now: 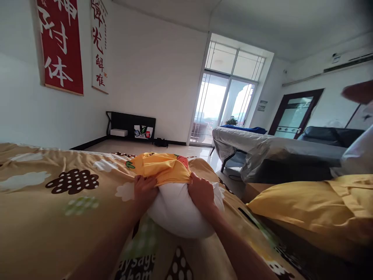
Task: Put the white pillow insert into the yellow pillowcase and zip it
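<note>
The white pillow (180,214) is at six o'clock, on the patterned sheet (110,221). At its eleven o'clock, the left hand (145,191) and the right hand (201,191) both grip the edge of the yellow cover (163,168) (it has a red print), which lies over the pillow's far end.

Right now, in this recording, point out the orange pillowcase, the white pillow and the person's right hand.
Orange pillowcase (166,169): head view, on the middle of its gathered fabric.
White pillow (181,214): head view, on its bare surface between the forearms.
Right hand (201,192): head view, on the back of the hand.
</note>
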`<state>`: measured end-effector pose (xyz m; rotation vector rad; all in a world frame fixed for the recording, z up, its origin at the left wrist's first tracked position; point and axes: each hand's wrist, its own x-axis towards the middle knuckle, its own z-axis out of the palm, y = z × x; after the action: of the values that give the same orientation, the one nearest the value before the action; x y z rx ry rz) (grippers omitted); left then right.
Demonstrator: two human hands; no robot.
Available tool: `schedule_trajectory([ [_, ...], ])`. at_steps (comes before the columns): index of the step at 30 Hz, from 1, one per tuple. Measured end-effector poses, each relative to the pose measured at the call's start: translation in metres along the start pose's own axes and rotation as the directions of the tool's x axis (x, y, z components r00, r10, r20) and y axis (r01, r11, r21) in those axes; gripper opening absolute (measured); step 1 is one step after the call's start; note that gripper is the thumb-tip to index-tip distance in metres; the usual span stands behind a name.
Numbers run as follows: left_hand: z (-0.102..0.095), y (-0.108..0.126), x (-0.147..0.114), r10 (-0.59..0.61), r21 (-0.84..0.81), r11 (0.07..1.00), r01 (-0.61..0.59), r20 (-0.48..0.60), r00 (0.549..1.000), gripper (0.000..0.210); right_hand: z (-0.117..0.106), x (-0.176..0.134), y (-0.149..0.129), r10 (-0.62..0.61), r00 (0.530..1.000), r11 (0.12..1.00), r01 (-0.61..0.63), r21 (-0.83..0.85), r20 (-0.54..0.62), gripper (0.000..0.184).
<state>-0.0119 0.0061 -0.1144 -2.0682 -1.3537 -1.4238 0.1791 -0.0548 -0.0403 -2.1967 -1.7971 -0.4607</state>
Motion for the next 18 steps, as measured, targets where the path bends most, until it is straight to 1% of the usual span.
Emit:
schedule_trajectory([
  [2,-0.029,0.020,0.023,0.007,0.048,0.999,-0.003,-0.067,0.998,0.021,-0.021,-0.004,0.008,0.030,1.000,0.998,-0.030,0.049,-0.001,0.025],
  [3,-0.045,0.032,0.035,0.005,0.079,0.997,0.002,-0.086,0.996,0.022,-0.029,-0.004,0.013,0.025,1.000,0.996,-0.025,0.088,0.005,0.025],
  [4,-0.060,0.044,0.046,0.003,0.107,0.994,0.005,-0.079,0.997,0.021,-0.034,-0.004,0.019,0.011,1.000,0.991,-0.013,0.135,0.019,0.024],
  [5,-0.072,0.056,0.056,-0.003,0.124,0.992,0.008,-0.043,0.999,0.020,-0.035,-0.002,0.025,-0.009,0.999,0.982,0.002,0.189,0.040,0.024],
  [6,-0.081,0.067,0.063,-0.004,0.132,0.991,0.001,0.027,1.000,0.018,-0.033,-0.001,0.031,-0.026,0.998,0.969,0.011,0.247,0.062,0.024],
  [7,-0.087,0.076,0.067,0.005,0.127,0.992,-0.020,0.112,0.994,0.016,-0.026,0.001,0.038,-0.036,0.996,0.954,0.010,0.300,0.082,0.023],
  [9,-0.089,0.087,0.066,0.055,0.063,0.995,-0.076,0.285,0.957,0.013,-0.007,0.002,0.050,-0.037,0.993,0.930,-0.006,0.369,0.111,0.023],
  [10,-0.087,0.087,0.061,0.095,-0.001,0.995,-0.101,0.343,0.935,0.013,0.005,0.002,0.055,-0.033,0.993,0.922,-0.014,0.387,0.117,0.023],
  [11,-0.085,0.085,0.055,0.141,-0.081,0.990,-0.119,0.379,0.915,0.016,0.016,0.002,0.060,-0.029,0.993,0.918,-0.020,0.397,0.118,0.023],
  [12,-0.084,0.081,0.048,0.185,-0.168,0.978,-0.127,0.395,0.900,0.020,0.025,0.002,0.064,-0.024,0.993,0.915,-0.026,0.402,0.117,0.023],
  [14,-0.088,0.066,0.039,0.228,-0.305,0.946,-0.106,0.399,0.888,0.029,0.037,0.001,0.070,-0.023,0.994,0.907,-0.024,0.420,0.106,0.022],
  [16,-0.102,0.050,0.038,0.207,-0.346,0.936,-0.060,0.406,0.890,0.034,0.041,0.002,0.075,-0.034,0.995,0.893,-0.012,0.450,0.093,0.023],
  [17,-0.111,0.042,0.040,0.176,-0.346,0.938,-0.020,0.426,0.887,0.034,0.041,0.002,0.076,-0.038,0.995,0.886,-0.008,0.463,0.089,0.023],
  [18,-0.120,0.035,0.044,0.142,-0.345,0.938,0.033,0.469,0.872,0.034,0.041,0.002,0.077,-0.040,0.995,0.881,-0.006,0.473,0.087,0.023],
])
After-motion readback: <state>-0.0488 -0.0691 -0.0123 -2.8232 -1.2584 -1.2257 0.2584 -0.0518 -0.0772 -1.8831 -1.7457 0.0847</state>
